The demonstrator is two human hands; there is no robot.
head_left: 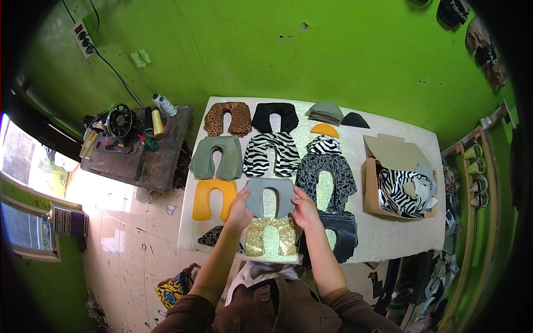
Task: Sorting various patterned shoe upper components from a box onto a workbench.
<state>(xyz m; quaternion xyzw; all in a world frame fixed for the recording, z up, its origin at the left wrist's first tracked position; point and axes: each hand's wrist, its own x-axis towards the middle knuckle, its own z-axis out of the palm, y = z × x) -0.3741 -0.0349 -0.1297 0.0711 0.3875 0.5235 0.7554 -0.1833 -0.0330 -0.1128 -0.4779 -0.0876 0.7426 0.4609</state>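
Note:
My left hand and my right hand grip opposite sides of a grey U-shaped stack of cut material, near the front of the white table. Left of it lies a yellow U-shaped piece, and nearer me a gold glitter one. Beyond my hands are zebra-striped pieces and green pieces. A black-and-grey patterned stack sits to the right, above a dark stack partly hidden by my right forearm. Leopard-print and black U-shaped pieces occupy the far row.
An open cardboard box with zebra-striped material stands on the table's right. Half-round green pieces and a yellow one lie at the back. At left, a sewing machine and thread cones stand on a separate table.

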